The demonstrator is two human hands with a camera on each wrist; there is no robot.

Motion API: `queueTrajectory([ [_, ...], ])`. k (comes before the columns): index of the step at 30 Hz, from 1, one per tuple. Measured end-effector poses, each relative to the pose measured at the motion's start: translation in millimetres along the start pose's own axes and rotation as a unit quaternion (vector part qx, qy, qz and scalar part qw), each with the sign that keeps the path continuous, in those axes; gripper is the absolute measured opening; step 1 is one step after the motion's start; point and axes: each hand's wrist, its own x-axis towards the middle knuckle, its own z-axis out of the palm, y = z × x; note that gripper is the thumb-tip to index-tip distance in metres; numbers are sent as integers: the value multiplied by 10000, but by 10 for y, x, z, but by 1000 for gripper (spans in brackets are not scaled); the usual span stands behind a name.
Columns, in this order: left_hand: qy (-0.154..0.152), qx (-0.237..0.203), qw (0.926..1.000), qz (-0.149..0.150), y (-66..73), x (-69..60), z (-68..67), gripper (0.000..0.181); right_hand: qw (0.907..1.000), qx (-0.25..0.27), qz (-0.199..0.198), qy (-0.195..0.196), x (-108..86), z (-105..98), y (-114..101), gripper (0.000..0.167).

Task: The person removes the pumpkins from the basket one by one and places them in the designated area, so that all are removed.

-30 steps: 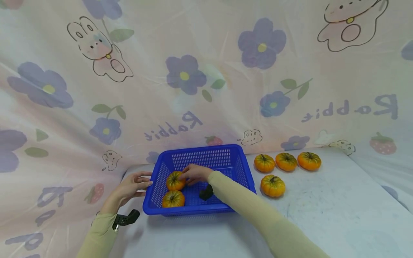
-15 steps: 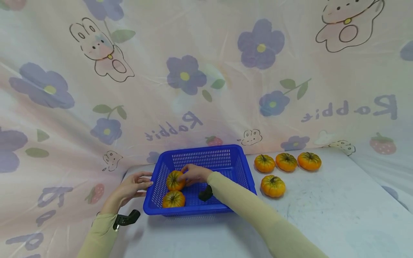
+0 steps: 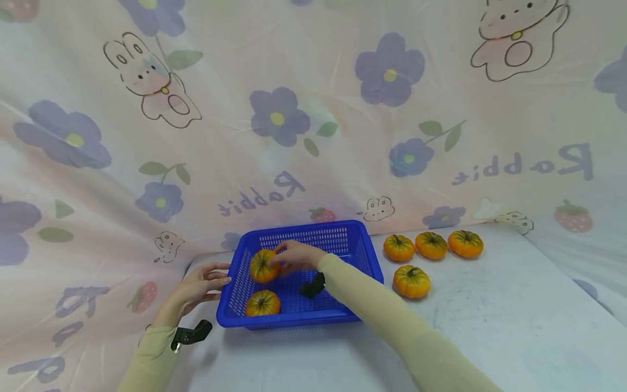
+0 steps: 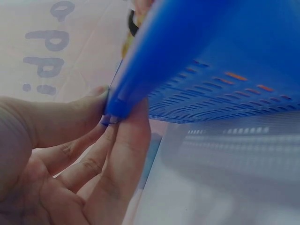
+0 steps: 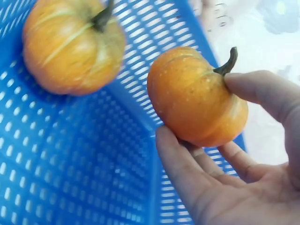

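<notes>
A blue perforated plastic basket (image 3: pixel 294 319) stands on the white table. My left hand (image 3: pixel 198 286) pinches its left rim; in the left wrist view the thumb lies on one side of the basket (image 4: pixel 225 42) edge and the fingers on the other. Inside the basket, my right hand (image 3: pixel 299 257) grips a small orange pumpkin (image 3: pixel 260 267) with green streaks. The right wrist view has the thumb beside the stem of that pumpkin (image 5: pixel 187 103) and fingers beneath it. A second small pumpkin (image 3: pixel 263 304) sits in the basket's front left corner, apart from the held one.
Right of the basket, a row of small pumpkins (image 3: pixel 431 245) lies along the back of the table (image 3: pixel 490 310). One more pumpkin (image 3: pixel 411 282) sits in front of that row. A printed cloth (image 3: pixel 333 163) hangs behind and at the sides.
My right hand has lifted the pumpkin a little, widening the gap to the pumpkin in front. The left hand stays at the basket rim. The head view has shifted slightly.
</notes>
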Motion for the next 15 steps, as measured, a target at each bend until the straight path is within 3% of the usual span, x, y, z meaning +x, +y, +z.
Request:
queueTrajectory([
  [7, -3, -34, 10000, 48, 1, 29, -20, 55, 9997, 242, -94, 30, -134, -181, -276, 56],
  [15, 1, -1, 10000, 48, 5, 19, -22, 55, 9987, 386, -338, -65, -439, -449, -555, 56],
])
